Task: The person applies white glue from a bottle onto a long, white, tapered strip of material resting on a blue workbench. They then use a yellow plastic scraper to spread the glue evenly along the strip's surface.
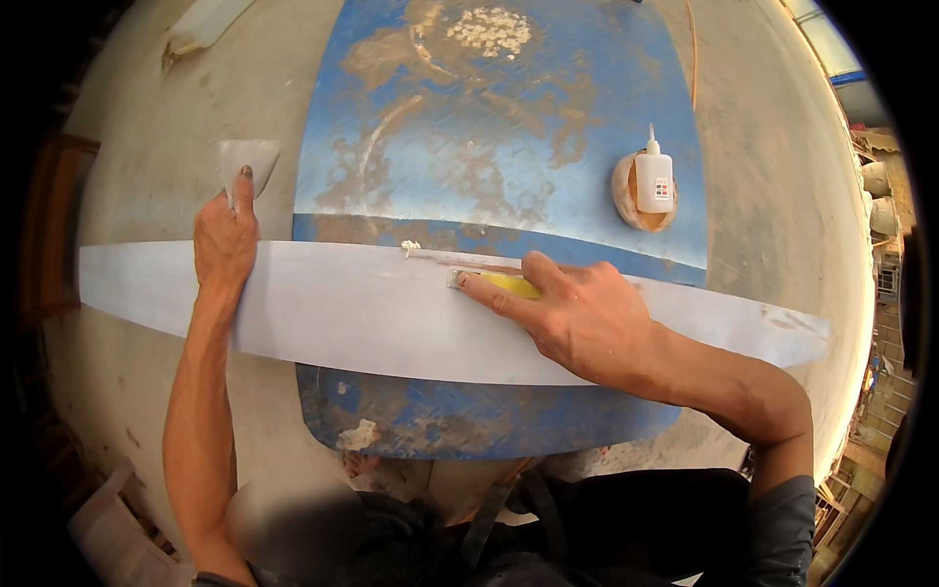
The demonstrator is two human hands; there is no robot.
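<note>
A long white board [323,303] with tapered ends lies crosswise over the blue table [469,416]. My right hand [587,318] is closed round a yellow-handled scraper [507,285], its metal end down on the board near the far edge. Brownish streaks run along that edge, and a small lump of whitish paste [410,248] sits just left of them. Over the board's left part, my left hand [228,235] grips a wide putty knife [248,158], the flat blade pointing away from me and its handle hidden in the fingers.
A white squeeze bottle [653,181] with a thin nozzle rests on a round dish [626,196] at the table's right. Pale crumbs [489,32] are heaped at the far end. A whitish object [203,24] lies on the floor at the far left.
</note>
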